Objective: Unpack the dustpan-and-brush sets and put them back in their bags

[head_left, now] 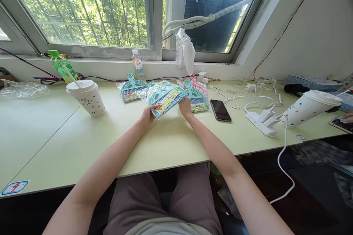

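Between my two hands I hold a small teal dustpan and brush set (168,101) in clear plastic wrap, with a yellow label strip across it. My left hand (149,114) grips its lower left corner, thumb on top. At its right end my right hand (185,106) is closed on the edge, its fingers partly hidden. A similar teal set (134,89) lies behind to the left. Just right of my right hand is another teal set (196,97), and a pink set (200,85) lies partly covered behind it.
A paper cup with straw (87,99) and a green-capped bottle (63,67) stand left. A clear bottle (138,67) is at the back. To the right are a phone (220,110), a power strip (260,123) with cables and a tilted cup (307,108). Another person's hand (349,116) shows at far right.
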A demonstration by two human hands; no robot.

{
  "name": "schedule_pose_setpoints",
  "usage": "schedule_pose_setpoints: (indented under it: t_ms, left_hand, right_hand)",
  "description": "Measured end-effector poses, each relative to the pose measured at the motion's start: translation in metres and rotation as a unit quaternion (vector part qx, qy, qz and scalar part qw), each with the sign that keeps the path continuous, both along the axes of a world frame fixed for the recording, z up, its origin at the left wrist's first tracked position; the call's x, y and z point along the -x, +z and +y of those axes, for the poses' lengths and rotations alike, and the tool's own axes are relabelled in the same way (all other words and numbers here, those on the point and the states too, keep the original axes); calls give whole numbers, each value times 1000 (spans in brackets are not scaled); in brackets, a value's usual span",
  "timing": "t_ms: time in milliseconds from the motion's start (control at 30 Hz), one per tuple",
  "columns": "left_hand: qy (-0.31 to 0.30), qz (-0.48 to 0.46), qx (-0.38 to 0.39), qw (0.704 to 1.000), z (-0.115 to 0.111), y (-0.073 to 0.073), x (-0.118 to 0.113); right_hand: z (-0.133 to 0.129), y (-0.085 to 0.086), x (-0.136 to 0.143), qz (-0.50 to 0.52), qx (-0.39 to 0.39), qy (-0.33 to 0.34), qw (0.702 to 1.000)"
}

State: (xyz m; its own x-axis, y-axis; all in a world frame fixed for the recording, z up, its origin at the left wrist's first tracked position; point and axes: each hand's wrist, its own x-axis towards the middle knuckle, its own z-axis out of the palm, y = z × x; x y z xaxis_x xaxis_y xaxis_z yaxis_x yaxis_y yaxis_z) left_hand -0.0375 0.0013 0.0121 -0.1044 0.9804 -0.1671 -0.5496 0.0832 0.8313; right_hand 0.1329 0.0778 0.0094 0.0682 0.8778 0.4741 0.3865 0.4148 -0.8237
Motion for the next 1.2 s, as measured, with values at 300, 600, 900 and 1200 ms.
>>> schedule_pose_setpoints:
  t_ms: [300,600,900,1200]
  left_hand:
    - [-2,13,-1,1000,3,-3,3]
    - [25,26,-9,999,6,-2,10]
    - [29,24,-14,999,6,-2,11]
    - [24,41,-20,999,10,-5,18]
  right_hand:
    - [7,-9,0,124,9,79,989]
    - [8,-7,0,148,23,101,984]
    - [3,0,1,264,105,170,944]
    - [7,7,-7,365,173,162,900]
